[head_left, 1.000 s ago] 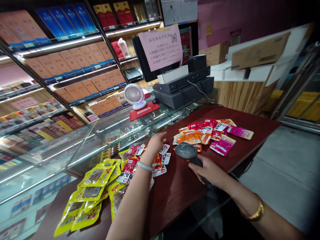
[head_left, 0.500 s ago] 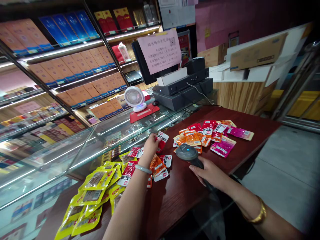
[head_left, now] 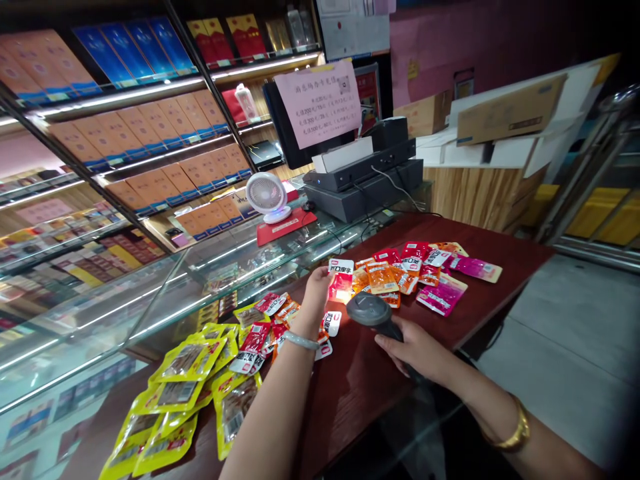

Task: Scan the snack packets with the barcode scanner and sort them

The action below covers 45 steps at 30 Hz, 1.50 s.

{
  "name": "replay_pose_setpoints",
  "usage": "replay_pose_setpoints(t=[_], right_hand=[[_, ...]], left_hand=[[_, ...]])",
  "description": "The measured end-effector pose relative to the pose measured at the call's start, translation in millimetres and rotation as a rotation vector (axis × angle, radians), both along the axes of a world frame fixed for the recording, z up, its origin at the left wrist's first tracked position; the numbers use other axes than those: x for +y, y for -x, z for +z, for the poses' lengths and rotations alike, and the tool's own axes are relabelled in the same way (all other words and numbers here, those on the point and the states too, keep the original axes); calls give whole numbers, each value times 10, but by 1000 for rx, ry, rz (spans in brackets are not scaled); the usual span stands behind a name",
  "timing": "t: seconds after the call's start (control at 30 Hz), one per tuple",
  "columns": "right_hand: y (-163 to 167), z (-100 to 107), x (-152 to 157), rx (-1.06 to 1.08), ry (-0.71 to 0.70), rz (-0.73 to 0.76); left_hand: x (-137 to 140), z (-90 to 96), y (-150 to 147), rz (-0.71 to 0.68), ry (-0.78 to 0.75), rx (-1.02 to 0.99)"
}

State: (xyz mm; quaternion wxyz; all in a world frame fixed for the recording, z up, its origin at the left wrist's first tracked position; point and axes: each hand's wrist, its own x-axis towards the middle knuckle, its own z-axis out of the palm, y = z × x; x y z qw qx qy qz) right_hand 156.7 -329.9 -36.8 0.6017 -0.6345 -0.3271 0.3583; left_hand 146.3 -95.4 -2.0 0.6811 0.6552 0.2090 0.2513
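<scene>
My left hand [head_left: 319,293] pinches a red-and-white snack packet [head_left: 341,280] by its edge, above the brown tabletop [head_left: 360,393]. Bright light falls on the packet's lower part. Wrapped around the handle of a dark grey barcode scanner [head_left: 370,309], my right hand [head_left: 417,347] points its head toward that packet. Beneath and left of my left wrist lie red and orange packets [head_left: 255,340], partly hidden by the arm. Yellow snack packets [head_left: 193,360] form a pile at the left. Beyond the scanner sits another heap of orange, red and magenta packets [head_left: 383,277].
Behind the table runs a glass display counter [head_left: 200,287] with a small white fan [head_left: 267,195] on it. A monitor bearing a pink paper sign [head_left: 320,103] stands beside a black cash drawer [head_left: 365,190]. Shelves of boxed goods [head_left: 135,133] fill the back left.
My left hand has moved right with the red-and-white packet, turning it upright before the scanner. Light now shows on the packet. My right hand stays nearly in place.
</scene>
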Motion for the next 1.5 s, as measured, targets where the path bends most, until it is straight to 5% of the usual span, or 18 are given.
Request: replay_pose_setpoints(t=[0.17, 0.27, 0.4, 0.53, 0.67, 0.77, 0.87, 1.0, 1.37, 1.5], right_hand=[[-10, 2, -11, 4, 13, -21], [-17, 12, -43, -3, 43, -27], [-34, -8, -88, -10, 55, -13], [-47, -47, -101, -10, 49, -4], [-48, -30, -109, -23, 56, 3], [-45, -1, -128, -34, 61, -5], [-34, 15, -143, -35, 67, -9], [6, 46, -123, -40, 99, 1], [106, 150, -33, -83, 160, 56], [99, 121, -59, -75, 166, 55]], left_hand=[[-144, 84, -191, -204, 76, 6], [-60, 189, -73, -147, -374, 232], [171, 305, 343, -269, -1169, 855], [285, 270, 583, -401, -1371, 1070], [305, 160, 542, -403, -1320, 917], [335, 87, 469, -185, -1126, 731], [350, 14, 420, 19, -649, 438], [280, -41, 396, 15, -62, 158], [92, -96, 320, 79, -87, 93], [-70, -83, 302, -135, 100, 17]])
